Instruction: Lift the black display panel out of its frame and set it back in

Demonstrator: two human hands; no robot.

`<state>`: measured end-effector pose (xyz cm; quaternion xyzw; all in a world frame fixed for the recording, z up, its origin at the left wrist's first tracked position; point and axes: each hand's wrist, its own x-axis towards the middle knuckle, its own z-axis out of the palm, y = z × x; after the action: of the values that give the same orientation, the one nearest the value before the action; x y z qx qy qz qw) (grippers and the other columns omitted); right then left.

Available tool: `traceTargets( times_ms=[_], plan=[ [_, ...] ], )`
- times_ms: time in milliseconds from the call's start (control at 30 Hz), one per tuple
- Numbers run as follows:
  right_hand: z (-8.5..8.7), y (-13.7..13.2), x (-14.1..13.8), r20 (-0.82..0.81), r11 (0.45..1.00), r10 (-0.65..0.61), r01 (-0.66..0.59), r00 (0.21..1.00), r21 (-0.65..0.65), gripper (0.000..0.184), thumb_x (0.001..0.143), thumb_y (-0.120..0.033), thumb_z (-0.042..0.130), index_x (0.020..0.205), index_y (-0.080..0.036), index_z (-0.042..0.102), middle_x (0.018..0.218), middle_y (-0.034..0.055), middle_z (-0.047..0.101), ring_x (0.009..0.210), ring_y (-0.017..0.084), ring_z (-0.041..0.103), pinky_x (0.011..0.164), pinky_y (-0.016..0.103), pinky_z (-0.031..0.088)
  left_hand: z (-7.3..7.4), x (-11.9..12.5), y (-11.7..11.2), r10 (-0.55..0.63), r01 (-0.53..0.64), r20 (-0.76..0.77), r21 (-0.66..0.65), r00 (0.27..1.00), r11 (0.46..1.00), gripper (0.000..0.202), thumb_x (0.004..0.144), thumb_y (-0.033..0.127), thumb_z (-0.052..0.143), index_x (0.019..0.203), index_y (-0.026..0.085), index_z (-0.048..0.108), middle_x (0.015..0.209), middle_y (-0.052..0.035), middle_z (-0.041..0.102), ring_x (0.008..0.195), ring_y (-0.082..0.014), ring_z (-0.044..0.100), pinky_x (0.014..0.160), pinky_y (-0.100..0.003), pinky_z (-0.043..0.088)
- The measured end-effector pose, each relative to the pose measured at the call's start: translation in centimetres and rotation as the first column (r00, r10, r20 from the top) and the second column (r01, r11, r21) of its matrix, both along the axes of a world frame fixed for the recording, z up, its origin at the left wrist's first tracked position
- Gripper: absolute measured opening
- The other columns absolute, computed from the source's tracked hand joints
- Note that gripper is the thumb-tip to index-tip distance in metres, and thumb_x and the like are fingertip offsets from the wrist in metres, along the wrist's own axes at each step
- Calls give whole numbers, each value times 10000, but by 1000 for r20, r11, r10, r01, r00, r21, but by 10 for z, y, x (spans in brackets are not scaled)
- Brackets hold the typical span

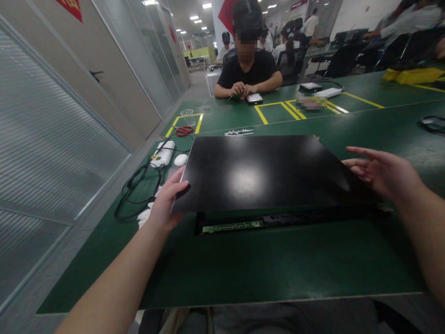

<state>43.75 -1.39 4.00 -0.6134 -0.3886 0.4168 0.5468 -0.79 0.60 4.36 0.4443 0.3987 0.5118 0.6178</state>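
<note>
One black panel (278,176) was above the green table (264,269), its left edge pinched by the left hand (166,202), while the right hand (392,174), fingers partly spread, was at its right edge.

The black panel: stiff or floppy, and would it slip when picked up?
The panel is probably stiff: its edges look straight with the left hand holding one end. Its glossy face may be slippery, and, being thin, it could crack if bent.
</note>
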Motion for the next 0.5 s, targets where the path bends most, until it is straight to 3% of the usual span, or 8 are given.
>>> traceTargets(
  times_ms=[67, 133, 500],
  plan=[
    [-4, 2, 6, -3, 999, -48, 48, 999, 7, 347, 618, -376, 366, 905, -248, 513, 665, 66, 591, 320, 43, 274, 269, 196, 188, -1, 3, -2, -21, 21, -5, 4, 1000, 1000, 633, 705, 220, 695, 1331, 180, 611, 1205, -67, 728, 1082, -317, 685, 878, -378, 572],
    [-7, 4, 9, 10, 997, -80, 80, 997, -16, 362, 614, -385, 372, 926, -251, 496, 648, 79, 600, 297, 34, 220, 266, 199, 150, -3, 4, -3, -33, 33, -13, -1, 999, 999, 653, 701, 220, 718, 1342, 185, 601, 1210, -73, 727, 1089, -321, 686, 888, -386, 572],
    [-10, 5, 9, 78, 985, -171, 173, 982, -13, 388, 588, -425, 424, 924, -240, 487, 644, 81, 613, 260, 22, 203, 260, 198, 137, -14, 8, -5, -103, 102, -15, -51, 995, 994, 752, 722, 239, 758, 1432, 210, 511, 1221, -82, 726, 1107, -321, 687, 906, -393, 575]
  ],
)
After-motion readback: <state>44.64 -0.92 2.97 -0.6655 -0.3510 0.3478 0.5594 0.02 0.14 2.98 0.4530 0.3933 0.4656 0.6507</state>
